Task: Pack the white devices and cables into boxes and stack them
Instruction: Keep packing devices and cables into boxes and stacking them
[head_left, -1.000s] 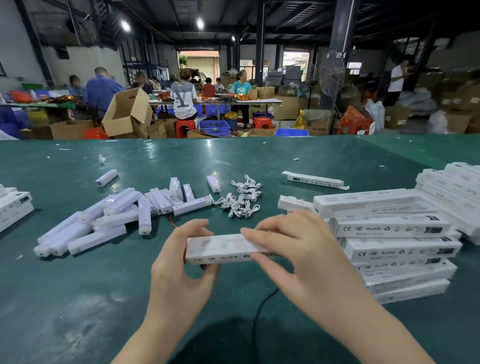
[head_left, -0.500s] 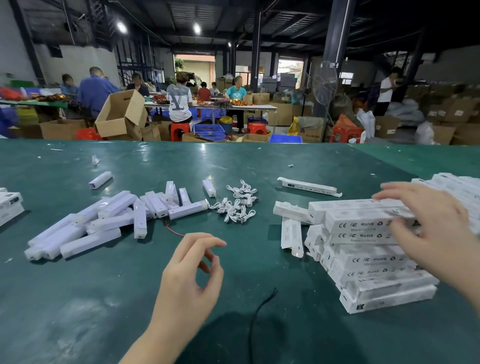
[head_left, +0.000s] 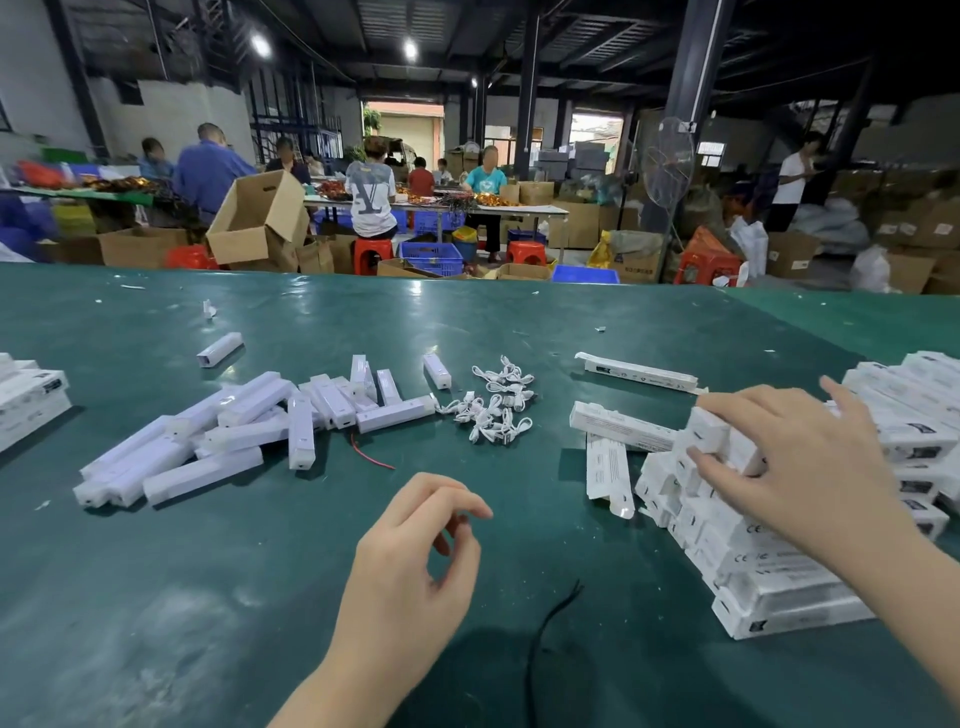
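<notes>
A loose pile of white stick-shaped devices (head_left: 208, 447) lies on the green table (head_left: 260, 597) at the left. Small coiled white cables (head_left: 493, 405) sit in a heap at the centre. At the right is a slanting stack of packed white boxes (head_left: 769, 582). My right hand (head_left: 800, 457) lies over the stack's top box (head_left: 709, 431), fingers across its top near the left end and thumb against its near side. My left hand (head_left: 415, 551) hovers over the table in front of me, fingers loosely curled, holding nothing.
Unfilled white boxes lie beside the stack (head_left: 608, 473) and farther back (head_left: 639, 371). More boxes sit at the left edge (head_left: 31, 400) and far right (head_left: 914, 415). A black cord (head_left: 545, 639) and a red wire (head_left: 371, 457) lie on the table. People work at tables beyond.
Both hands held a packed box in front of me a second ago. My right hand carried it to the stack and now grips it near its left end. My left hand let go.
</notes>
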